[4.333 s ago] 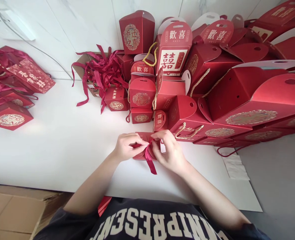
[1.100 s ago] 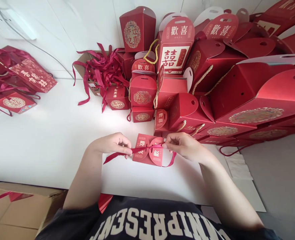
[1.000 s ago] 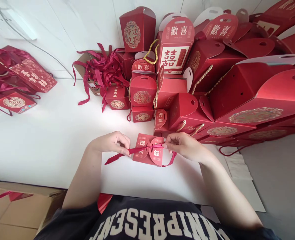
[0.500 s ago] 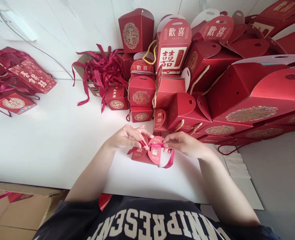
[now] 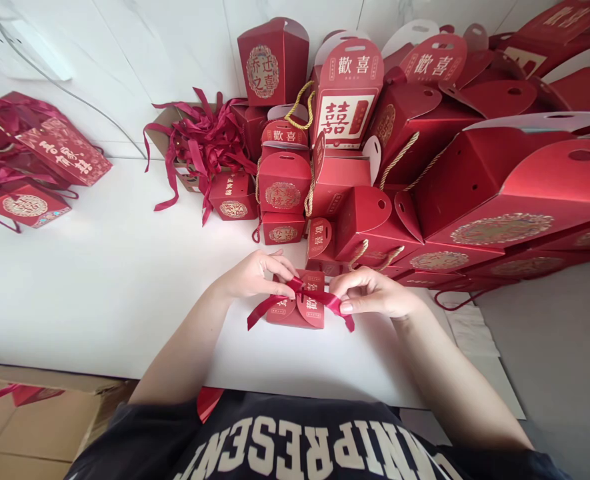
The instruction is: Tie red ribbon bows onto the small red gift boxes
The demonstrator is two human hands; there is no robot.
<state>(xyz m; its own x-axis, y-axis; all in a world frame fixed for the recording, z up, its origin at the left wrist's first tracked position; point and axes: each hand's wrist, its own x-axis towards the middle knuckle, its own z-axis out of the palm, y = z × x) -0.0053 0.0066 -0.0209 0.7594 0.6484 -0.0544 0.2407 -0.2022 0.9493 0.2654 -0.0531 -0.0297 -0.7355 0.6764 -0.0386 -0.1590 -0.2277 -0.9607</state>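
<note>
A small red gift box (image 5: 295, 315) with rounded flaps folded together on top stands on the white table in front of me. Over its top runs a dark red ribbon (image 5: 333, 303), crossed at the middle in what looks like a knot or loop. My left hand (image 5: 259, 275) pinches the ribbon near the centre of the box, and one loose end hangs down to the left. On the other side, my right hand (image 5: 375, 293) grips the ribbon between thumb and fingers, its tail dangling below them.
Stacked red gift boxes (image 5: 495, 193) fill the right and back of the table. A cardboard box of loose ribbons (image 5: 209, 137) stands behind on the left. Beribboned boxes (image 5: 29, 200) sit at far left. A large carton (image 5: 39, 427) is below the table's front edge.
My right hand has shifted slightly right, drawing the ribbon outward. More of the ribbon's left end now shows, hanging beside the box. My left hand has stayed close to the centre.
</note>
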